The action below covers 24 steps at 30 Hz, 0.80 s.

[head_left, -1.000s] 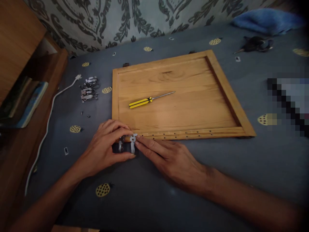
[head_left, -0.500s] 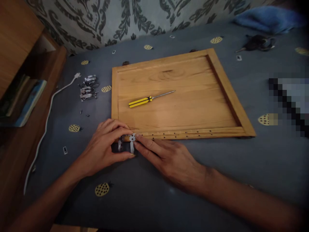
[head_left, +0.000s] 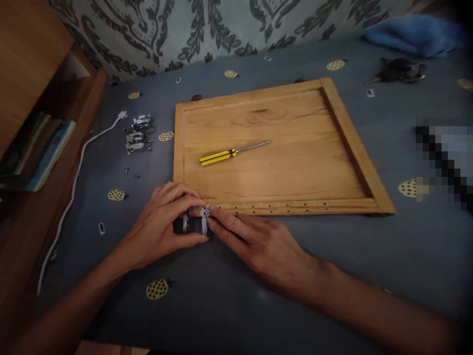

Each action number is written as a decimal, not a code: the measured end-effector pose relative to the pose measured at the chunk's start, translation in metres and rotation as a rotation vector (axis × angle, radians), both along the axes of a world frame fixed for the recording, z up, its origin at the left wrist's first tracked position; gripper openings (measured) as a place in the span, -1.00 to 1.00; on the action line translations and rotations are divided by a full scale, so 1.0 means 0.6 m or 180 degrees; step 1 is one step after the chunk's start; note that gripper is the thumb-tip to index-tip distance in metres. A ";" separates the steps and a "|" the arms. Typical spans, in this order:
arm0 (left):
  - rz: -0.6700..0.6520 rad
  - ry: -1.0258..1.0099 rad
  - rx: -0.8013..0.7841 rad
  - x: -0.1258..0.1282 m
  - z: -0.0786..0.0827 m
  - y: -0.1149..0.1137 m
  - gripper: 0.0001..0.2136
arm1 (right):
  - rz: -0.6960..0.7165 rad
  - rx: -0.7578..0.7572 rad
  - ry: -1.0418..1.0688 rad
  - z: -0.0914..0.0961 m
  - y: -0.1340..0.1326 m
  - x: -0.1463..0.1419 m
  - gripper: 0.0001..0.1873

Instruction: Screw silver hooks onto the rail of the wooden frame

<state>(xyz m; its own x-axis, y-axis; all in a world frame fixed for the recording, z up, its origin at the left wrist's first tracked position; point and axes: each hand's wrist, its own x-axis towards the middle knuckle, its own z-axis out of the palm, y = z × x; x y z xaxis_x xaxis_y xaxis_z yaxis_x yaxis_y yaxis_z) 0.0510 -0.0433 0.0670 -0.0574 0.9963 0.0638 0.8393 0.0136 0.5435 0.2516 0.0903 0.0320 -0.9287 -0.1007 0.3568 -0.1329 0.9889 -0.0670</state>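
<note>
A wooden cabinet door (head_left: 295,167) lies flat on a blue-grey patterned cloth. At its near left corner sits a small metal hinge (head_left: 202,218). My left hand (head_left: 162,227) curls round the hinge from the left, thumb under it and fingers over it. My right hand (head_left: 258,246) comes in from the right, its fingertips pressed on the hinge's round plate at the door's edge. A row of small holes runs along that near edge. A yellow-handled screwdriver (head_left: 221,156) lies on the door panel, untouched.
More metal hinges (head_left: 137,134) and loose screws lie left of the door beside a white cable (head_left: 74,177). A wooden shelf with books (head_left: 33,153) stands at the left. A dark tool (head_left: 401,71) and blue cloth (head_left: 410,32) lie far right.
Both hands stay on the hinge at the corner. Only the view has shifted slightly.
</note>
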 end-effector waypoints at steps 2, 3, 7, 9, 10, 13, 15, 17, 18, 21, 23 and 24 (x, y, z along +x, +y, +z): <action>-0.0025 0.0018 -0.0002 0.000 0.000 0.000 -0.66 | 0.0000 0.0008 -0.0021 0.000 0.000 0.000 -0.54; -0.0038 0.0031 -0.0004 0.000 0.001 0.000 -0.66 | -0.0002 0.0016 -0.0029 0.000 0.000 0.000 -0.54; -0.0064 0.0090 -0.0045 0.001 0.002 -0.001 -0.59 | -0.0001 0.0010 0.0008 0.001 0.001 -0.001 -0.56; -0.0069 0.0097 -0.0055 0.001 0.003 -0.002 -0.54 | -0.0002 -0.0018 0.0022 0.002 0.000 -0.002 -0.57; -0.0070 0.0099 -0.0050 0.001 0.003 -0.002 -0.53 | 0.0006 -0.0029 0.0012 0.002 0.000 -0.003 -0.57; -0.0055 0.0107 -0.0046 0.002 0.001 -0.002 -0.60 | 0.0021 -0.0028 -0.0006 0.003 0.000 -0.003 -0.57; -0.0038 0.0099 -0.0041 0.001 0.000 -0.002 -0.64 | 0.0008 -0.0025 -0.0010 0.003 0.000 -0.002 -0.56; -0.0033 0.0075 -0.0029 0.001 0.000 -0.001 -0.66 | 0.0011 -0.0048 -0.0030 0.001 0.000 0.000 -0.54; -0.0034 0.0063 -0.0026 0.001 0.000 -0.001 -0.66 | 0.0017 -0.0065 -0.0047 0.000 0.000 0.000 -0.54; -0.0025 0.0044 -0.0048 0.001 0.002 -0.001 -0.67 | 0.0024 -0.0113 -0.0055 -0.004 0.000 0.001 -0.51; -0.0018 0.0033 -0.0053 0.000 0.002 -0.001 -0.68 | 0.0018 -0.0134 -0.0019 -0.006 0.000 0.001 -0.52; -0.0018 0.0026 -0.0052 0.000 0.003 -0.001 -0.68 | 0.0016 -0.0139 -0.0001 -0.005 0.000 0.001 -0.52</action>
